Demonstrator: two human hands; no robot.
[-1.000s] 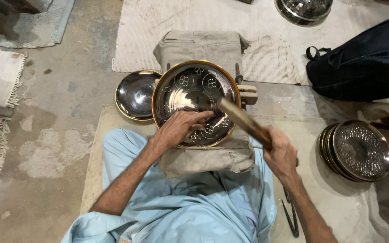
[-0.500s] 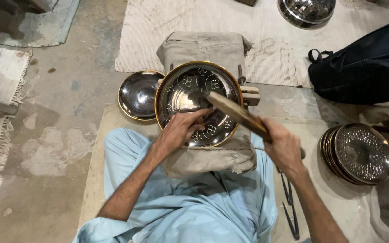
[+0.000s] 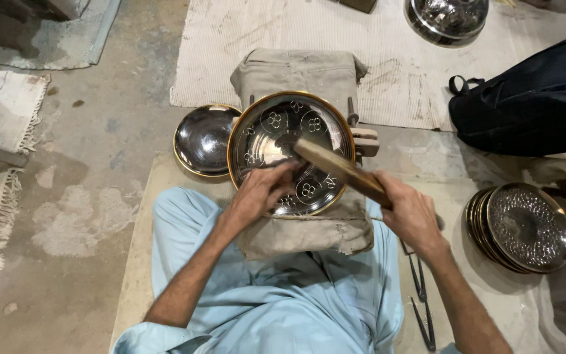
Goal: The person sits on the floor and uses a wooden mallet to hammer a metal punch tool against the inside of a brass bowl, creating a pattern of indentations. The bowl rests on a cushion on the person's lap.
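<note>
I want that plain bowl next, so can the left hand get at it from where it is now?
Probably yes. The left hand rests on the patterned plate, and the bowl sits just beside it, uncovered, with nothing between.

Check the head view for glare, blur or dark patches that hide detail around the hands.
Head view: glare streaks the engraved metal plate under the left hand; the wooden mallet in the right hand is slightly motion-blurred at its head; the black bag is so dark its surface detail is lost; the plate stack stays sharp.
</note>
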